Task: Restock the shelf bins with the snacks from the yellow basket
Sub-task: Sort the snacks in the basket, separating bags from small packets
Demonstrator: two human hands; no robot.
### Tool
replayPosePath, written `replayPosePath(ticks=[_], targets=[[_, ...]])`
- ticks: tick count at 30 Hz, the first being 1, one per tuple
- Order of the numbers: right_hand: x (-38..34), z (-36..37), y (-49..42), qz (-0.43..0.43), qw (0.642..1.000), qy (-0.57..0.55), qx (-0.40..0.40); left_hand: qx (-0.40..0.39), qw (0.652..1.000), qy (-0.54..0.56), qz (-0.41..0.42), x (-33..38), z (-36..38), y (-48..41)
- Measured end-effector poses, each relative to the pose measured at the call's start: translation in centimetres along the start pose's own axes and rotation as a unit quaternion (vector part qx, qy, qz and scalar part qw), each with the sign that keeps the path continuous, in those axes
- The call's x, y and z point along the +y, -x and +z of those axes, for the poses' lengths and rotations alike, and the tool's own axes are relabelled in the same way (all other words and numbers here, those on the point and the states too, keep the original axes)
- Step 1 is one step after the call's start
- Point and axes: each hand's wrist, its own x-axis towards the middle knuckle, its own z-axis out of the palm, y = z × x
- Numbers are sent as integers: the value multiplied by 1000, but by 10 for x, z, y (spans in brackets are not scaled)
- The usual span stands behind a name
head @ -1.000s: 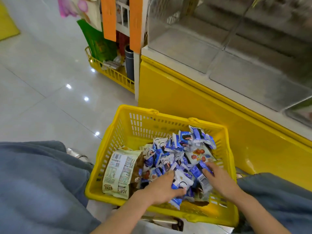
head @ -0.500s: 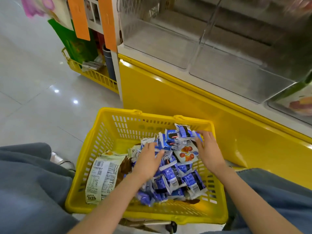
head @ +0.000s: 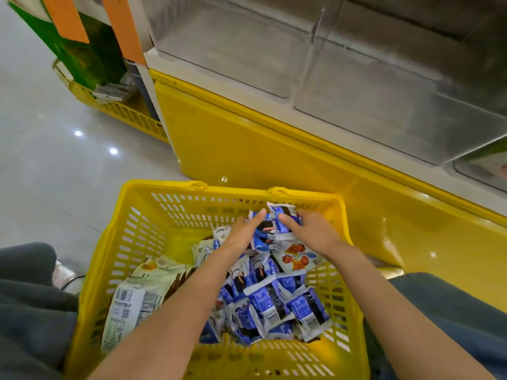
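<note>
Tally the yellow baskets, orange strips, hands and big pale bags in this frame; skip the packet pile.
Yellow baskets: 2, near basket, far basket
Orange strips: 2, left strip, right strip
Hands: 2, left hand, right hand gripping packets
Pale bag: 1
Total: 7

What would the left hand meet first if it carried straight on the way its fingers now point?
Probably the blue snack packet that the right hand grips, just past the fingertips of the left hand; behind it stands the far wall of the yellow basket. Depth is unclear.
</note>
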Motion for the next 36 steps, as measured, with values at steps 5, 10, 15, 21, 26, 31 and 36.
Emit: replayPosePath(ticks=[5, 10, 15, 21, 26, 31, 36], targets=[[-18, 14, 6, -65, 998, -2, 23, -29, 998, 55, -23, -7, 3, 7], [-33, 17, 28, -91, 993, -20, 67, -49, 989, 134, 37, -8, -2, 25], [-41, 18, 72, -114, 986, -95, 81, -69, 981, 163, 79, -16, 0, 62], [-17, 9, 127, -95, 983, -103, 116, -43, 979, 61, 189, -39, 25, 116], [17, 10, 147, -39, 994, -31, 94, -90, 949, -140, 268, -70, 44, 134], [41, 17, 149, -23, 986, 163, -21, -55, 882, -311, 349, -92, 32, 130], [22, 6, 123, -46, 991, 35, 117, 42, 898, -259, 353, -69, -9, 104]])
